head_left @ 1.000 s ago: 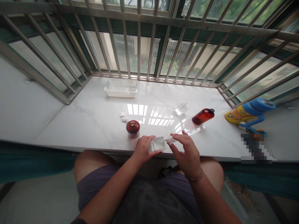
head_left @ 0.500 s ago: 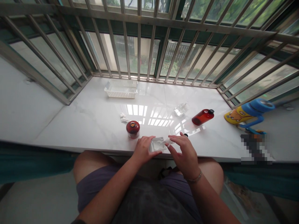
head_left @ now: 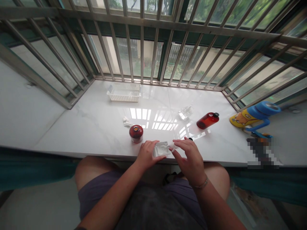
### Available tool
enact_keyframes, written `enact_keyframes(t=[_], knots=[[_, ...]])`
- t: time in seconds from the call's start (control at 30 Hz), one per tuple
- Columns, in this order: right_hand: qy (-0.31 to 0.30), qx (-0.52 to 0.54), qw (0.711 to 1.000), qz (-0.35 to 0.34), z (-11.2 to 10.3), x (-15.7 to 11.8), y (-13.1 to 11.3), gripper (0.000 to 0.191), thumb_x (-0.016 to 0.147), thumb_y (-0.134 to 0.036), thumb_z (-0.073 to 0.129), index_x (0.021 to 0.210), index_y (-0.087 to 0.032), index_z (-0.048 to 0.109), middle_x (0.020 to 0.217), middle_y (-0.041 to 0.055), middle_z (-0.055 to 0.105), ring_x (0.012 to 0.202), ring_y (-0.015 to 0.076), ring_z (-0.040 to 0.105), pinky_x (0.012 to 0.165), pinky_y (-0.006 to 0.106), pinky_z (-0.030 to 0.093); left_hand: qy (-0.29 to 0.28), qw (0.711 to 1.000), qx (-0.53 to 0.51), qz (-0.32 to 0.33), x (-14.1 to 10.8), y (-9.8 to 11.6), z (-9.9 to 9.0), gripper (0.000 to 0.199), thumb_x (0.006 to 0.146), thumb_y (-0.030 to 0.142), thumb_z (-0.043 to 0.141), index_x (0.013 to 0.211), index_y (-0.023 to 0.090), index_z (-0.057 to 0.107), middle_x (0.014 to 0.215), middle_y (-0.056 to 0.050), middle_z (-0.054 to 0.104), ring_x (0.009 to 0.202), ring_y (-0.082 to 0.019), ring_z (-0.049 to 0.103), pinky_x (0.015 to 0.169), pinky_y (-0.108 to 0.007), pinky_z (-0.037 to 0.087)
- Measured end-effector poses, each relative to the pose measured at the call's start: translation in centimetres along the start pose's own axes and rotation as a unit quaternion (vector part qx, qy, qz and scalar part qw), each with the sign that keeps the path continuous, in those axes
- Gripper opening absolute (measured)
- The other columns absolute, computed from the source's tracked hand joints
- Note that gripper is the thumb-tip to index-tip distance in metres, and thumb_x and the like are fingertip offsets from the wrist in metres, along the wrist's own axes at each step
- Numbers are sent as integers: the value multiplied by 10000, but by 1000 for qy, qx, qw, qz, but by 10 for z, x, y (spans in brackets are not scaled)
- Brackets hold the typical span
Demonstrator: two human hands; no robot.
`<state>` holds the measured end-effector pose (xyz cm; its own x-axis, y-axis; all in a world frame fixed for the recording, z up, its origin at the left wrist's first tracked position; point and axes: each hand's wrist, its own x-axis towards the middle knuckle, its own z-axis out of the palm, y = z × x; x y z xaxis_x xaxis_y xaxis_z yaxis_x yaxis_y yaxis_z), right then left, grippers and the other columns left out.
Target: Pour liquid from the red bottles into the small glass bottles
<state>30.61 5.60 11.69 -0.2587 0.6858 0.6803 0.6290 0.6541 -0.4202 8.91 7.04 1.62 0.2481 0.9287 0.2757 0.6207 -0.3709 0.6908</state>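
Clear, shallow rectangular dish (head_left: pixel 162 149) sits at the near edge of the white, marble-patterned counter (head_left: pixel 96 127), between the person's two bare hands. The left hand (head_left: pixel 147 152) has hold of it from the left side, partly open around it, with fingers along the far edge and the thumb along the near edge. The right hand (head_left: pixel 191 158), with a thin bracelet (head_left: pixel 202 183) at its wrist, is loosely curled, its thumb and fingertips pinched on a small white, soft-looking piece (head_left: pixel 174 146) at the dish's right edge; whether that piece touches the dish cannot be told. A small black round object (head_left: pixel 190 139) shows just beyond the right hand, mostly hidden by it.

Just beyond the left hand stands a round-shouldered, reddish-brown bottle (head_left: pixel 136 134), its mouth uncapped, with white crumpled scraps (head_left: pixel 126 121) lying near it. Farther right are a second, clear container (head_left: pixel 185 112) and a translucent red bottle with a black cap (head_left: pixel 207 120). A white perforated plastic basket (head_left: pixel 123 98) rests toward the back left, near the metal window bars (head_left: pixel 142 48). At the far right is a yellow-and-blue drinking bottle (head_left: pixel 254 115) with a blue handle, beside a pixelated patch.
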Motion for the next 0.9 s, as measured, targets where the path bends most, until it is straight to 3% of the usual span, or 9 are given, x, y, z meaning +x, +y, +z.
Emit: enact_keyframes(t=[0.3,0.4,0.47,0.6,0.73,0.9], knots=[[21,-33,996,82,-1,-4,2,327,1002,-231,758,1307,-274,648,1188,71,771,1086,258,740,976,444,623,-3,1000,0,-12,0,0,-1,803,729,486,1010,1392,227,639,1290,-122,744,1184,-348,689,1038,-504,562],[11,-28,987,157,1,-7,7,298,996,-353,774,1265,-269,676,1133,58,770,940,232,746,877,410,641,-1,1000,0,-12,-1,0,0,799,736,494,1004,1398,235,638,1289,-120,745,1185,-344,690,1032,-500,564],[39,2,974,221,4,-5,12,350,969,-441,796,1245,-260,680,1092,59,768,876,225,747,824,402,648,8,1000,3,-9,-2,-2,2,802,736,502,1001,1401,237,641,1278,-120,748,1178,-345,692,1032,-504,564],[55,96,941,320,16,23,30,476,909,-553,821,1234,-245,659,990,45,771,826,224,759,759,385,643,32,999,7,5,-4,-5,7,815,742,538,990,1408,224,642,1263,-128,758,1158,-351,699,1030,-522,562],[-29,137,925,353,51,78,57,557,889,-633,778,1220,-213,623,976,65,773,884,237,744,761,371,607,41,999,4,10,-4,-6,9,819,745,554,985,1409,215,647,1253,-134,763,1146,-348,708,1020,-518,569],[-185,150,903,359,137,146,77,471,905,-567,778,1178,-209,641,985,56,797,768,189,725,651,296,554,48,999,4,16,-4,-9,11,831,725,565,993,1392,196,664,1229,-145,772,1126,-357,719,1016,-528,574]])
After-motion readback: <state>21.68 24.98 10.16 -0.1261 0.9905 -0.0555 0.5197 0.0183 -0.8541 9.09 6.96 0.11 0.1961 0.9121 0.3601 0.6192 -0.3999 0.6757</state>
